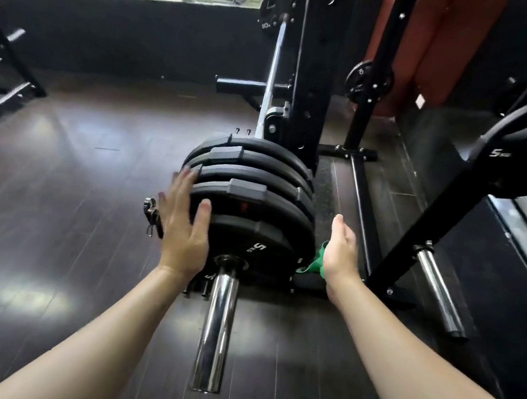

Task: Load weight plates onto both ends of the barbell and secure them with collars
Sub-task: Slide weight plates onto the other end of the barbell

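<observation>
Both hands are spread open and hold nothing: the left hand (184, 224) hovers flat at the left edge of the stacked weight plates (252, 176), fingers fanned, its thumb over the face of the nearest plate, while the right hand (341, 246) is raised palm-inward just off the stack's right side, apart from it. Whether the left fingertips actually touch the rubber rim is hard to judge, as that hand is slightly blurred.

Between them sits a small plate marked 5 KG (250, 242), the outermost on the near sleeve of the barbell (216, 330), with four larger black plates packed behind it. The chrome sleeve end juts bare toward the camera — no collar on it. A spring collar (151, 211) shows just left of the left hand, low beside the stack. Something green (313, 259) peeks out behind the right wrist.

The bar's shaft runs away to the black rack (313, 69), and a plate (277, 8) sits at its far end. At the right edge, another 5 KG plate (519, 143) hangs on a second bar — all over a dark plank floor (48, 199).
</observation>
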